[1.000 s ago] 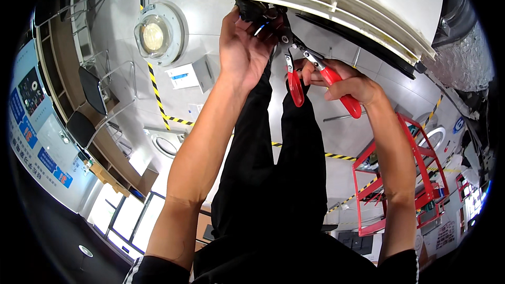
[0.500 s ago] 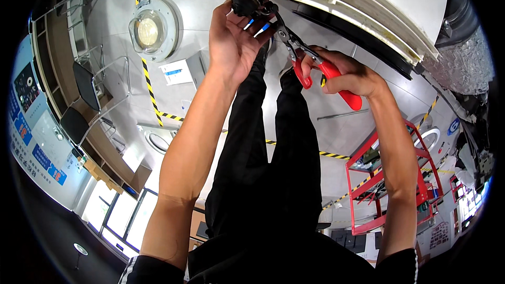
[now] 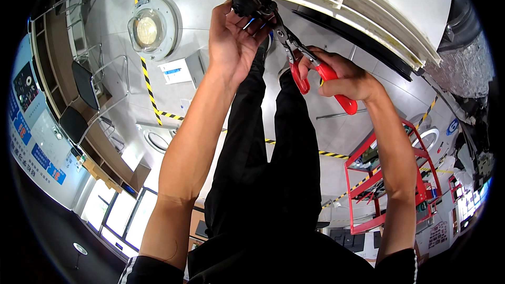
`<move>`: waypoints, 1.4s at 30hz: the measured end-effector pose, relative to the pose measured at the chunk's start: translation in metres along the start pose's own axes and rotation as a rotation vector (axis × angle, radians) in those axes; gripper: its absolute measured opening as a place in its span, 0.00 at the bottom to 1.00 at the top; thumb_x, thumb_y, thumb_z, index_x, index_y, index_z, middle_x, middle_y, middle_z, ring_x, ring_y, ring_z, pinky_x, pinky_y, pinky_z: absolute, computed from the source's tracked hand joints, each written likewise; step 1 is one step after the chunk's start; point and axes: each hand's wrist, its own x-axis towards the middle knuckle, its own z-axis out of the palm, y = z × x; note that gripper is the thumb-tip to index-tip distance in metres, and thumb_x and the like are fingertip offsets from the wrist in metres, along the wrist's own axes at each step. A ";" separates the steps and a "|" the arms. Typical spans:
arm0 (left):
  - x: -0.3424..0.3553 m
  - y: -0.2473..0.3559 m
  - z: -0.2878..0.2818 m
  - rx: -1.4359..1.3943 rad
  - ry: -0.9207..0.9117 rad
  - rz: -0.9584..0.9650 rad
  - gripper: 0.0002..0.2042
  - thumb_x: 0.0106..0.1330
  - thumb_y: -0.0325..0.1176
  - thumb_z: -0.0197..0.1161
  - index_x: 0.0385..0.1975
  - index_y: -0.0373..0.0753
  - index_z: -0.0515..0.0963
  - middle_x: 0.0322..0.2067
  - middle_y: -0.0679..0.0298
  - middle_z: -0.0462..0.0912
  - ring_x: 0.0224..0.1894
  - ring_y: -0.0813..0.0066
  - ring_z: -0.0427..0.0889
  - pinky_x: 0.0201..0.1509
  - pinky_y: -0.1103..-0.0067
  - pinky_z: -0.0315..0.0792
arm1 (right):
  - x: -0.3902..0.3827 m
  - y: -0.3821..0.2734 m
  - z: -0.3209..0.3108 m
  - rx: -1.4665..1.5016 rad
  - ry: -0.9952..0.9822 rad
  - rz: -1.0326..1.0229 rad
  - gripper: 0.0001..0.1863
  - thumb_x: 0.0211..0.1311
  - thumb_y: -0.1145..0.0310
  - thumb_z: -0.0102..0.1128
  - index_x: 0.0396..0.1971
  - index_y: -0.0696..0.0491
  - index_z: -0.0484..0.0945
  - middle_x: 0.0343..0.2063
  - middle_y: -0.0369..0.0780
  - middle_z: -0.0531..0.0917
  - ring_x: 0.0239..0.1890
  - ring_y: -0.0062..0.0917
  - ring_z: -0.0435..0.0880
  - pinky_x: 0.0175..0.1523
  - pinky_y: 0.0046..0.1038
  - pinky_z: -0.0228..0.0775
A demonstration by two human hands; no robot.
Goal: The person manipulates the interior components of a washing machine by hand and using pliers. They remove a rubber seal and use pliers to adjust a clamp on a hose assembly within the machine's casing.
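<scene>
My left hand (image 3: 231, 39) grips a black cable bundle (image 3: 247, 2) with thin blue and white wire ends, right under the edge of a white slatted unit (image 3: 336, 0). My right hand (image 3: 344, 76) is closed around red-handled pliers (image 3: 310, 68). The metal jaws of the pliers reach up to the wires beside my left fingers. Both forearms rise from the lower edge, with my black trousers between them.
A round white fixture (image 3: 150, 29) and black-and-yellow floor tape (image 3: 150, 87) lie to the left. Chairs and a desk (image 3: 87, 115) stand at far left. A red metal rack (image 3: 389, 179) is at lower right, silver foil ducting (image 3: 468, 68) at upper right.
Both hands have drifted left and up in view, staying at the cable bundle. The pliers' jaws have come closer to the wire ends.
</scene>
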 end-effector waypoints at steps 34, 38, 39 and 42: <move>-0.003 0.002 0.003 0.081 0.006 0.017 0.25 0.65 0.47 0.39 0.41 0.28 0.73 0.38 0.51 0.79 0.41 0.62 0.78 0.54 0.71 0.70 | -0.005 0.003 0.001 0.293 -0.071 0.042 0.23 0.33 0.72 0.54 0.38 0.59 0.70 0.39 0.41 0.73 0.46 0.29 0.72 0.62 0.36 0.59; -0.003 0.000 0.003 0.087 -0.009 0.021 0.25 0.65 0.47 0.39 0.41 0.29 0.73 0.39 0.51 0.79 0.41 0.63 0.78 0.53 0.70 0.70 | -0.006 0.012 0.003 0.382 -0.092 0.012 0.21 0.36 0.72 0.52 0.37 0.58 0.71 0.39 0.42 0.74 0.47 0.29 0.72 0.61 0.36 0.61; -0.003 0.000 0.002 0.085 -0.015 0.016 0.25 0.65 0.47 0.39 0.41 0.29 0.73 0.39 0.51 0.79 0.41 0.63 0.78 0.53 0.70 0.70 | -0.007 0.012 0.004 0.404 -0.089 0.012 0.21 0.36 0.72 0.52 0.37 0.58 0.71 0.39 0.42 0.74 0.47 0.29 0.72 0.61 0.35 0.61; -0.004 0.001 0.003 0.087 -0.014 0.006 0.25 0.65 0.48 0.39 0.41 0.29 0.74 0.38 0.52 0.79 0.41 0.63 0.78 0.53 0.70 0.70 | -0.007 0.010 0.007 0.402 -0.103 0.004 0.22 0.36 0.73 0.51 0.38 0.59 0.71 0.39 0.42 0.74 0.47 0.28 0.72 0.60 0.35 0.62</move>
